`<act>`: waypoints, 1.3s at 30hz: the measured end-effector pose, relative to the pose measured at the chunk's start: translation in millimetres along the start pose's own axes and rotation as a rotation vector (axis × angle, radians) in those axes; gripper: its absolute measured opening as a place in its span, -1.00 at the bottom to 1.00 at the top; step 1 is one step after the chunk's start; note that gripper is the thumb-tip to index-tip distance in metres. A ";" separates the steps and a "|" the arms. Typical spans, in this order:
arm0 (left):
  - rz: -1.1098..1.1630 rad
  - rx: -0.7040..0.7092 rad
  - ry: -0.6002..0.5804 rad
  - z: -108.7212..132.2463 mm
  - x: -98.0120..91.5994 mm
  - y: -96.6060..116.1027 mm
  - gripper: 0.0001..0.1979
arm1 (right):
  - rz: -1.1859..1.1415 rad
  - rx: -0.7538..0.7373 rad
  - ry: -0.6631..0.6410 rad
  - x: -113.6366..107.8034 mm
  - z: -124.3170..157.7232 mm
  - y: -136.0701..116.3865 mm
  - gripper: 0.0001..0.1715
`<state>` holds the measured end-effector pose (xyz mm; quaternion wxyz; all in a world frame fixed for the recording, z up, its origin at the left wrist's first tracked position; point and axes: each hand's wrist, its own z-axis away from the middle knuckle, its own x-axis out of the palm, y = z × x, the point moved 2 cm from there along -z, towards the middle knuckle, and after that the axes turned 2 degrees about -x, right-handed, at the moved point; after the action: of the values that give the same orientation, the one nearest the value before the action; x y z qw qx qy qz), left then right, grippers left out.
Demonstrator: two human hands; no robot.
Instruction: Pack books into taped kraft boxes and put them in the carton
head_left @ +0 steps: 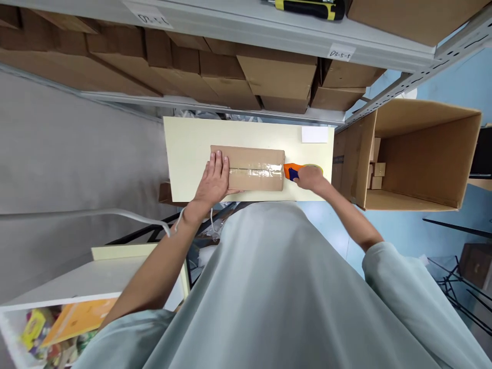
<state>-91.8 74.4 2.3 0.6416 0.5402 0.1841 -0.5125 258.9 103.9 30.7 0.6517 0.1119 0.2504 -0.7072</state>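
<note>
A long cardboard box (255, 179) lies on a cream tabletop (192, 130), with shiny clear tape running along its top seam. My left hand (214, 179) rests flat on the box's left end, fingers stretched out and the thumb along the near side. At the box's right end, my right hand (310, 178) is closed around an orange and blue tape dispenser (291, 171). The dispenser's front touches or nearly touches the box's right edge; part of a yellowish roll shows behind it. My fingers hide most of its handle.
A metal shelf (246, 31) packed with cardboard boxes (277, 74) spans the far side. A large open carton (418, 154) with small boxes inside stands to the right. A white label (314, 134) lies on the table. At lower left is a white cabinet (88, 279).
</note>
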 end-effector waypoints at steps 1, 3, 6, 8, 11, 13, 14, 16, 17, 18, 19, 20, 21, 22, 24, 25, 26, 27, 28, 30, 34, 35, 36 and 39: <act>0.001 0.001 0.000 0.1 0.1 -0.1 0.26 | -0.012 0.052 0.043 9.6 0.0 -6.0 -0.60; 0.004 0.010 0.004 0.6 0.2 -0.4 0.26 | -0.082 0.142 0.095 29.3 3.1 -11.4 -0.58; -0.017 0.030 0.006 1.9 -0.1 -0.6 0.29 | -0.187 0.216 0.142 58.0 17.1 -9.1 -0.54; -0.054 0.043 -0.001 3.3 -0.2 -0.4 0.32 | -0.216 0.279 0.190 75.1 30.5 -5.9 -0.53; -0.091 0.046 -0.007 6.1 1.3 1.5 0.38 | -0.268 0.391 0.258 94.3 50.9 -4.7 -0.51; -0.086 0.037 0.016 8.2 3.1 6.0 0.40 | -0.293 0.432 0.304 99.4 62.5 -7.7 -0.50; -0.077 0.038 0.038 9.2 3.8 10.1 0.37 | -0.302 0.447 0.338 98.8 67.7 -10.2 -0.50; -0.051 0.076 0.087 11.0 3.7 23.4 0.26 | -0.314 0.460 0.430 90.7 77.3 -18.2 -0.48; -0.034 0.112 0.112 11.6 2.4 32.6 0.18 | -0.319 0.458 0.482 83.1 81.5 -23.8 -0.48; -0.015 0.158 0.127 11.9 0.1 43.2 0.11 | -0.322 0.447 0.534 73.4 85.2 -30.8 -0.47; 0.008 0.212 0.138 11.9 -3.5 54.9 0.04 | -0.321 0.430 0.584 61.6 88.4 -39.0 -0.47; 0.032 0.274 0.149 11.5 -8.3 67.2 -0.03 | -0.316 0.403 0.630 47.9 91.0 -48.5 -0.48; 0.055 0.339 0.168 10.7 -14.6 79.4 -0.09 | -0.309 0.364 0.674 32.6 93.0 -58.9 -0.49; 0.077 0.407 0.190 9.3 -22.1 91.1 -0.15 | -0.299 0.313 0.715 15.8 94.5 -70.0 -0.51; 0.114 0.524 0.247 4.1 -39.9 110.2 -0.24 | -0.273 0.189 0.799 -20.8 96.0 -92.4 -0.51; 0.129 0.558 0.282 -0.2 -50.0 116.8 -0.27 | -0.254 0.127 0.840 -40.0 96.0 -102.9 -0.49; 0.144 0.570 0.320 -6.0 -60.8 121.3 -0.29 | -0.229 0.067 0.879 -59.7 95.2 -112.4 -0.48; 0.160 0.564 0.360 -13.4 -72.4 123.8 -0.30 | -0.199 0.010 0.917 -79.8 93.4 -121.0 -0.46; 0.177 0.544 0.401 -22.2 -84.9 124.8 -0.30 | -0.163 -0.051 0.954 -100.2 90.6 -129.0 -0.45; 0.214 0.482 0.479 -44.0 -112.8 123.9 -0.30 | -0.083 -0.200 1.022 -142.4 81.7 -144.5 -0.48; 0.282 0.306 0.550 -90.6 -176.9 120.5 -0.26 | 0.107 -0.411 1.073 -228.8 54.8 -180.2 -0.56; 0.295 0.258 0.538 -98.4 -191.4 120.2 -0.25 | 0.153 -0.403 1.064 -249.1 47.5 -190.2 -0.57; 0.303 0.219 0.518 -103.3 -203.5 120.2 -0.26 | 0.194 -0.379 1.049 -267.8 40.5 -200.2 -0.57; 0.310 0.182 0.461 -98.7 -219.5 119.5 -0.29 | 0.279 -0.240 0.977 -310.7 21.8 -225.7 -0.55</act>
<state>-47.5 249.1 201.6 0.6023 0.7195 0.1934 -0.2864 80.9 367.7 246.9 0.5552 0.3857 0.5872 -0.4452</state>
